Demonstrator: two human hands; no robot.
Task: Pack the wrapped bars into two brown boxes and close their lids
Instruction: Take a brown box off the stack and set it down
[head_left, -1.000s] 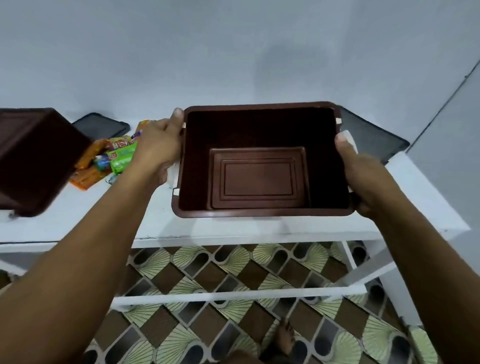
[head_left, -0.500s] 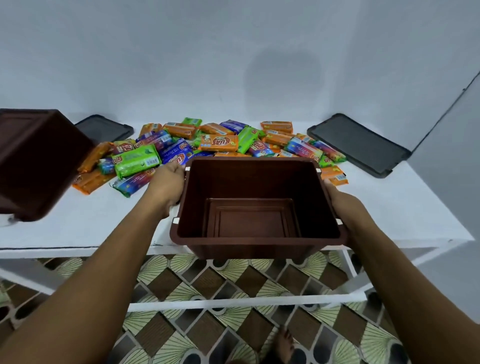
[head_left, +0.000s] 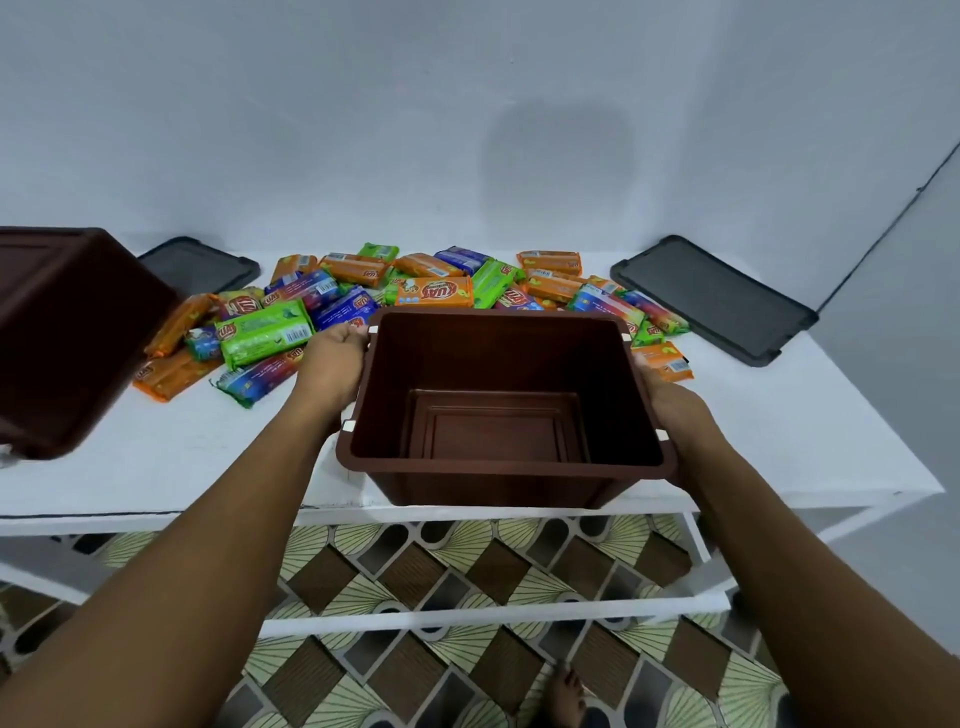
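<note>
Fingers (head_left: 347, 332) of left hand (head_left: 332, 366) and right hand (head_left: 672, 408) clamp the empty brown box (head_left: 498, 483); wrapped bars (head_left: 434, 291) lie unpacked, lids (head_left: 711, 296) off, second box (head_left: 67, 332) probably empty too.

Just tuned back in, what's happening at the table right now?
A person grips the empty brown box by its two side rims, left hand and right hand, at the near edge of the white table. Nothing is packed yet: the wrapped bars lie in a loose pile behind it. The second brown box sits tilted at the far left. The left lid and right lid lie flat near the back corners, off the boxes.
</note>
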